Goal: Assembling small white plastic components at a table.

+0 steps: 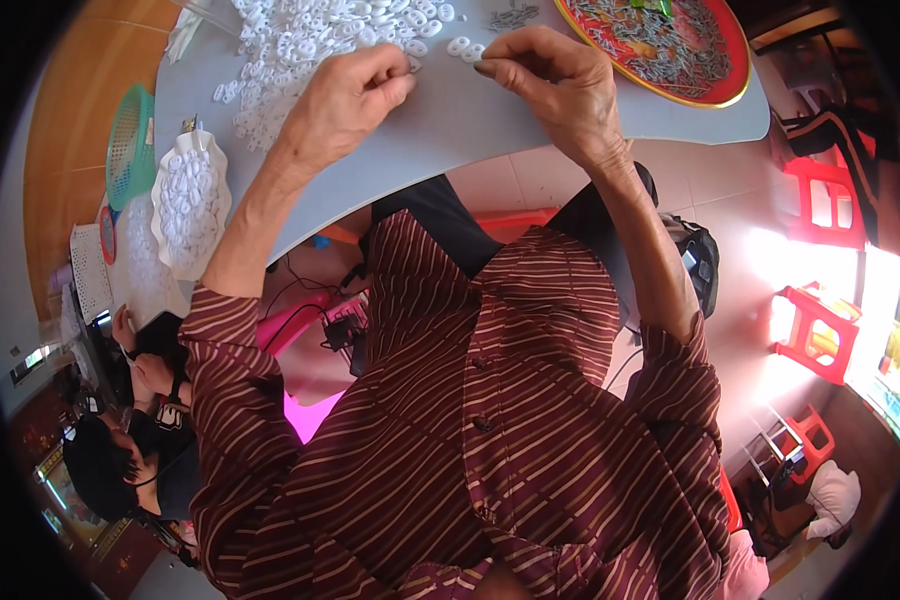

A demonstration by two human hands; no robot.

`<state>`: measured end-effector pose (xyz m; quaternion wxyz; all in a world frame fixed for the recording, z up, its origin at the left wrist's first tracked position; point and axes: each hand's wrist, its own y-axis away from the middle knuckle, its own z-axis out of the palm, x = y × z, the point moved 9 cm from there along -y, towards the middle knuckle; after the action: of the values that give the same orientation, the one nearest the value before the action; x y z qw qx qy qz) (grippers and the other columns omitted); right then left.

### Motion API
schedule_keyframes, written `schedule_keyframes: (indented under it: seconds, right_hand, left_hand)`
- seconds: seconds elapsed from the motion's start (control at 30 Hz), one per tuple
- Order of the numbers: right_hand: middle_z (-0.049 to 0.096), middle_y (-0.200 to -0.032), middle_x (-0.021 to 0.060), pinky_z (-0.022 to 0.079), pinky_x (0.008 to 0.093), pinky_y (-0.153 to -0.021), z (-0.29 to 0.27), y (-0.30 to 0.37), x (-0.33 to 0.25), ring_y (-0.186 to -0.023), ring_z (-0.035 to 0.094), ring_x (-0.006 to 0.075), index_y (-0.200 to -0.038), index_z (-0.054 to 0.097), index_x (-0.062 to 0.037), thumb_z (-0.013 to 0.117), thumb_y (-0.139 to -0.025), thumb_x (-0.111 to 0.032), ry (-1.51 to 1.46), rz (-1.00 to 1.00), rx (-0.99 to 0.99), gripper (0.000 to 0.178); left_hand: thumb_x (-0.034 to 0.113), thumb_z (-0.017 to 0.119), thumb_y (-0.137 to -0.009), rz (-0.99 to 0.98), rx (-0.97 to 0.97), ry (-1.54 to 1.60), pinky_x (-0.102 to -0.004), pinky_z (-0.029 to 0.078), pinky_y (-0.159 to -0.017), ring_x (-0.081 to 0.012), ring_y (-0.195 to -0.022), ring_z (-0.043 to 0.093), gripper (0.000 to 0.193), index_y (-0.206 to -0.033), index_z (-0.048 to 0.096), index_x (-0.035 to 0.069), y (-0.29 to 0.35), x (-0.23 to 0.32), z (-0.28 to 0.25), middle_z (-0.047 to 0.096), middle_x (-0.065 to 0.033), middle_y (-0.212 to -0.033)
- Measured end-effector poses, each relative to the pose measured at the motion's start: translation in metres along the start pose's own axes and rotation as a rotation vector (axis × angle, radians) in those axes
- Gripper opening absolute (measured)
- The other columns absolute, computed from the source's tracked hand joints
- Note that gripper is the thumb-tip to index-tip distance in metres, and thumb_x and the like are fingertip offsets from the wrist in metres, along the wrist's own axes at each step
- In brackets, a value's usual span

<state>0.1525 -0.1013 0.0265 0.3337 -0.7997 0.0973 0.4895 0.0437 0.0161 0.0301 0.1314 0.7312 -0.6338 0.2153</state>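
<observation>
Pieces [305, 25] are heaped on the counter [450, 125]. Left hand [342, 105] and right hand [570, 95] are pinched closed; contents cannot be told.

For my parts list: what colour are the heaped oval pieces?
White oval pieces, clearest in the head view.

Daylight is glaring from the right, bleaching the floor [755, 255]; fisheye distortion is bending edges inside a black rim.

Head-worn left fisheye camera looks steeply down at close range over a maroon, tan-striped fabric shirt [440, 400], a smooth grey tabletop [460, 128] reaching the upper edge.
</observation>
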Motion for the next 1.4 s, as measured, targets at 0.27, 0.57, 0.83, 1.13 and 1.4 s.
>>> schedule_keyframes:
  seconds: [0.27, 0.57, 0.83, 1.13, 1.4]
  right_hand:
    - [0.065, -0.084, 0.0016, 0.05, 0.0233, -0.078, 0.013, 0.001, 0.019, -0.081, 0.06, 0.0079, -0.101, 0.063, 0.0, 0.063, -0.085, -0.004, -0.502, 0.179, 0.08, 0.016]
    - [0.065, -0.088, 0.0023, 0.05, 0.0236, -0.08, 0.01, 0.001, 0.02, -0.084, 0.061, 0.0087, -0.104, 0.062, -0.0002, 0.064, -0.085, -0.004, -0.502, 0.158, 0.125, 0.019]
    - [0.066, -0.089, 0.0027, 0.049, 0.0231, -0.079, 0.009, 0.002, 0.022, -0.085, 0.06, 0.0085, -0.105, 0.062, -0.0007, 0.065, -0.085, -0.005, -0.509, 0.183, 0.144, 0.02]
    - [0.066, -0.089, 0.0037, 0.05, 0.023, -0.078, 0.007, 0.002, 0.02, -0.085, 0.061, 0.009, -0.104, 0.062, 0.001, 0.064, -0.085, -0.003, -0.565, 0.158, 0.176, 0.019]
    - [0.066, -0.089, 0.0049, 0.05, 0.0232, -0.077, 0.006, 0.002, 0.022, -0.084, 0.062, 0.0103, -0.104, 0.061, 0.0022, 0.064, -0.085, 0.0, -0.592, 0.14, 0.195, 0.02]
  left_hand:
    - [0.014, 0.059, -0.089, -0.225, 0.188, 1.23, -0.0222, 0.045, -0.07, -0.0097, -0.076, 0.057, 0.017, -0.099, 0.061, 0.001, -0.004, -0.011, 0.031, 0.066, -0.008, -0.082]
    - [0.011, 0.057, -0.09, -0.142, 0.286, 1.275, -0.0234, 0.047, -0.069, -0.0112, -0.077, 0.062, 0.012, -0.095, 0.061, 0.001, -0.012, 0.002, 0.034, 0.065, -0.0061, -0.08]
    - [0.01, 0.058, -0.089, -0.121, 0.35, 1.246, -0.0229, 0.046, -0.069, -0.0107, -0.076, 0.063, 0.01, -0.093, 0.061, 0.001, -0.014, 0.007, 0.035, 0.065, -0.0052, -0.079]
    - [0.008, 0.058, -0.087, -0.139, 0.374, 1.259, -0.0266, 0.045, -0.075, -0.0133, -0.079, 0.06, 0.015, -0.099, 0.06, 0.0, -0.012, 0.005, 0.037, 0.062, -0.0056, -0.084]
    - [0.011, 0.058, -0.088, -0.135, 0.445, 1.188, -0.0206, 0.044, -0.068, -0.0063, -0.069, 0.054, 0.008, -0.088, 0.061, 0.003, -0.014, 0.005, 0.039, 0.058, 0.0008, -0.072]
